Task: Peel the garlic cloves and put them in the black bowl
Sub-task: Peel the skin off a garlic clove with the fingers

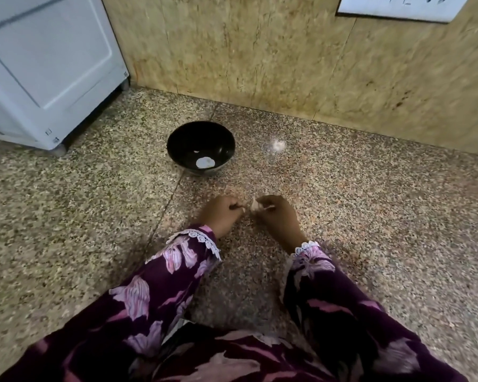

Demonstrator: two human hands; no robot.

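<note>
Garlic clove [254, 205] in right hand's [277, 216] pinching grip, beside curled left hand [222, 214].

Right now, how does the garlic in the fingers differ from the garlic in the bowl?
The held clove is pinched in the right hand, above the counter; the bowl clove lies loose in the black bowl. The held clove is mostly hidden by fingers; the bowl clove shows whole, round and pale. The left hand pinches something small beside it, too small to identify. Both cloves are whitish.
</note>
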